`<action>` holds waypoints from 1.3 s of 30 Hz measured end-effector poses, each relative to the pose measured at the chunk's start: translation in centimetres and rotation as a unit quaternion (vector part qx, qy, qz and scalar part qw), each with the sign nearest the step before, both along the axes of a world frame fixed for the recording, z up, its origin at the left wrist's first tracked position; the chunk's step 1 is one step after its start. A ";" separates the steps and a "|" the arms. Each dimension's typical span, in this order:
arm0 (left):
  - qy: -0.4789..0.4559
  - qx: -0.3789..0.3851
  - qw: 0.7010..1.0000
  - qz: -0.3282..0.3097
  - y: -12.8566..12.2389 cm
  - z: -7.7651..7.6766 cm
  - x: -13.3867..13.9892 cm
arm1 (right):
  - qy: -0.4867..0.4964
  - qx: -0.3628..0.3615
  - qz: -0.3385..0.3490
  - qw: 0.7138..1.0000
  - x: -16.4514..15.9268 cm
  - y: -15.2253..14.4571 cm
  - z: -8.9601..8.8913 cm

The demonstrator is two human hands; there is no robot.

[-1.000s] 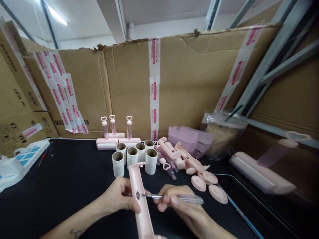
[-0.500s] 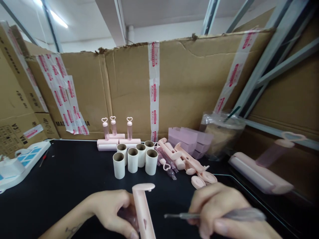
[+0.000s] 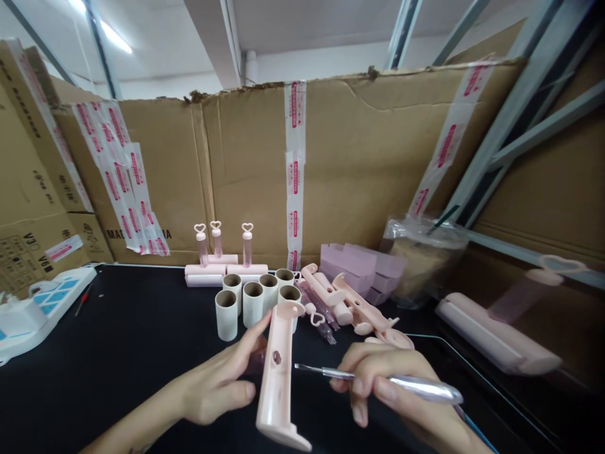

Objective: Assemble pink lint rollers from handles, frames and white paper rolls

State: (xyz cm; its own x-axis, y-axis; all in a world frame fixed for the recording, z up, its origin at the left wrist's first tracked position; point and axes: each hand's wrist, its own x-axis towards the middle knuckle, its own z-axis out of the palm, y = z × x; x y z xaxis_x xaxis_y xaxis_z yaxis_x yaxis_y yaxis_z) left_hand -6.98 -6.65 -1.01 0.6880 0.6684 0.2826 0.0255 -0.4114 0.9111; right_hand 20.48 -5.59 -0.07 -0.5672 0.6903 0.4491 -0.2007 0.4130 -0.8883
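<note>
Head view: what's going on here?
A person's right hand grips a slim metal-tipped tool, its tip beside the pink trough and outside the hole in it. The left hand is at the trough's left side, fingers partly hidden behind it. Six white tubes stand beyond; loose pink parts lie right of them.

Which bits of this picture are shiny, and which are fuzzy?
In the head view, the ceiling light glares nearly white, and the slim tool in the right hand has bright glints; also in the head view, the pink roller at far right looks soft and a bit stretched, with darkness around it.
</note>
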 end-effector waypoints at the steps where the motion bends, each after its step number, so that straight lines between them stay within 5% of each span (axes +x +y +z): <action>1: -0.018 -0.022 1.000 -0.003 0.0 -0.2 0.2 | -0.024 0.010 -0.001 1.000 0.0 0.0 0.1; 6: -0.046 -0.074 0.996 0.014 0.3 -1.0 0.9 | -0.119 0.088 -0.013 0.989 -0.1 -0.2 1.0; 15: 0.069 -0.054 0.996 0.021 0.4 0.0 0.6 | -0.140 0.151 0.011 0.978 0.0 -0.2 1.0; 24: 0.041 -0.108 0.993 -0.006 0.0 0.4 0.9 | -0.142 0.128 0.039 0.981 0.1 -0.1 0.6; 39: -0.054 -0.210 0.976 0.007 0.4 -1.7 1.4 | -0.094 0.062 0.057 0.992 -0.9 0.1 -0.2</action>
State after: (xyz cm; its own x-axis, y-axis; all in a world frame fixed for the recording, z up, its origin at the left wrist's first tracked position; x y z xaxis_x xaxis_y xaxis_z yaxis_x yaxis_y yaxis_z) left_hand -5.55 -6.22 -2.73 0.6587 0.7506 0.0516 -0.0770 -0.0010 0.9970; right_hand 19.53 -5.47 -0.32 -0.7203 0.5629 0.4054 -0.0870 0.5065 -0.8578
